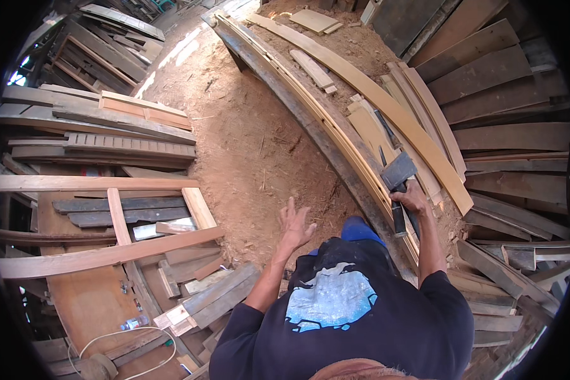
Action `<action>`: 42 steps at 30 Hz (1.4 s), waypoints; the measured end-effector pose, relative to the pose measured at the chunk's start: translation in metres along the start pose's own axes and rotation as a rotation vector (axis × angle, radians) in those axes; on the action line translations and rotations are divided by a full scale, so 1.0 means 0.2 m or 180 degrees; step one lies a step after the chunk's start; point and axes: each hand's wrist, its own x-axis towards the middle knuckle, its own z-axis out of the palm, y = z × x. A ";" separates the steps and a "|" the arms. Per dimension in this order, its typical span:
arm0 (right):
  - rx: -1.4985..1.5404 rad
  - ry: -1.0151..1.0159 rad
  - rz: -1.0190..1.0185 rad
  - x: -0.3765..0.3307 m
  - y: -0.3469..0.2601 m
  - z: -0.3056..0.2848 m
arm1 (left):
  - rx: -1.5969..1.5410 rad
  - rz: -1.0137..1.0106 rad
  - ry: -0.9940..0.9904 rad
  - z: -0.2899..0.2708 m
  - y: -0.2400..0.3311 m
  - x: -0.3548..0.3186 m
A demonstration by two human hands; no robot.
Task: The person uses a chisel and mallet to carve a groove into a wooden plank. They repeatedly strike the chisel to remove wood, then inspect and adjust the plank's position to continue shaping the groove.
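Right hand (411, 197) is curling its fingers round the handle (398, 221) of one dark mallet (399, 170), and its grip is looking mostly closed. That mallet is sitting near the close end of some long thin strips (328, 120), which are lying on a dark bench (345, 174); I cannot tell if it is touching them. Left hand (296, 227) is hanging over the dusty floor (247, 152), open, fingers spread, holding nothing.

If the right fingers are gripping too loosely, the mallet could drop and dent the wood. If nothing is holding the strips, a bump could slide them off, because the bench is looking narrow.

Counting up, I am seeing two hands, one mallet, one open wood frame (95, 183), one plastic bottle (135, 323) and one loop of pale cord (173, 345). Too many loose boards (513, 136) are lying around to count.
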 end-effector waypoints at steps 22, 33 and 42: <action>-0.2901 0.0077 0.0519 2.11 -0.47 0.26 | -0.0417 -0.0887 -0.0439 -0.28 -0.93 1.36; -0.3188 -0.0521 0.0895 2.59 -0.60 0.45 | -0.0028 0.0368 -0.0406 -0.56 -0.65 2.47; -0.1891 0.1550 0.0648 2.07 -0.61 0.36 | 0.0854 0.2737 -0.1026 -0.26 -0.66 2.89</action>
